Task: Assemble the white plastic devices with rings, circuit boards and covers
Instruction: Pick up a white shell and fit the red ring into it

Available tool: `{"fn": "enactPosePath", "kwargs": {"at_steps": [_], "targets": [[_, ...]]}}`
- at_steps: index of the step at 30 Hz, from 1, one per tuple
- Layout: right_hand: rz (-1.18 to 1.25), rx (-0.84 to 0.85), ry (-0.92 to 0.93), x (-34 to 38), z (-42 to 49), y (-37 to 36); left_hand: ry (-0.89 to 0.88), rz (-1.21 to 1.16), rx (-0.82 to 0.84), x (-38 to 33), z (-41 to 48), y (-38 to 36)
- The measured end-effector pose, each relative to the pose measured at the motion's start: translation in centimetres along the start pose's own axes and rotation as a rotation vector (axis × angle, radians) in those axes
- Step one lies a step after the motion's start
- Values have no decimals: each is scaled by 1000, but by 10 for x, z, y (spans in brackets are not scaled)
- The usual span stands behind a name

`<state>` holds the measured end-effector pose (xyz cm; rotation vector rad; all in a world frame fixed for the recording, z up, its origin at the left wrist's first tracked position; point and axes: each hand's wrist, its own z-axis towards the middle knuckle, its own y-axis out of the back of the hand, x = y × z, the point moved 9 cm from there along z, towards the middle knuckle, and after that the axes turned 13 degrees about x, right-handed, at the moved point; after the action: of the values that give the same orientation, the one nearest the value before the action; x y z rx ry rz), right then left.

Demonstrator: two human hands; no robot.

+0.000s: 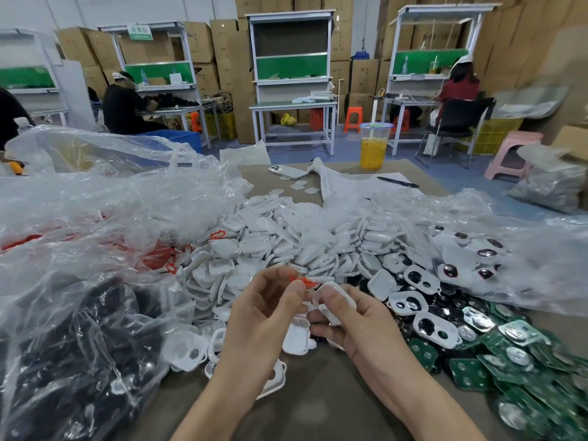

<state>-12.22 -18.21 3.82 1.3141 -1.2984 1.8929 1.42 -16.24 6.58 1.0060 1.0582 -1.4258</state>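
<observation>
My left hand [264, 310] pinches a thin red ring [302, 280] between thumb and fingertips. My right hand [343, 316] grips a white plastic shell [338, 297] right beside the ring, the two parts nearly touching. Just below my hands a white cover [297, 337] lies on the table. A large heap of white plastic shells and covers [286, 237] spreads behind my hands. Green circuit boards [509, 354] are piled at the right, with white housings with two holes [436, 329] lying in front of them. More red rings [159, 254] sit inside a clear bag at the left.
Crumpled clear plastic bags [79, 249] cover the left side, one holding dark parts [79, 345]. A phone [286, 171], a paper sheet with a pen [397, 182] and a cup of orange drink [374, 148] stand at the table's far edge. People sit at benches behind.
</observation>
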Motion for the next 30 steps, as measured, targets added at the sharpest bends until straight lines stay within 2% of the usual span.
{"fn": "enactPosePath", "kwargs": {"at_steps": [7,21,27,30], "targets": [[-22,-46,5,1,-1,7,-6,54,37,-1,-1,-5],[-280,-72,71,16,-9,6,-14,150,27,-5,-4,-4],[-637,-129,172,24,-14,8,20,156,33,-2,-3,-5],[-817,-153,223,26,-15,7,66,85,69,6,0,-4]]}}
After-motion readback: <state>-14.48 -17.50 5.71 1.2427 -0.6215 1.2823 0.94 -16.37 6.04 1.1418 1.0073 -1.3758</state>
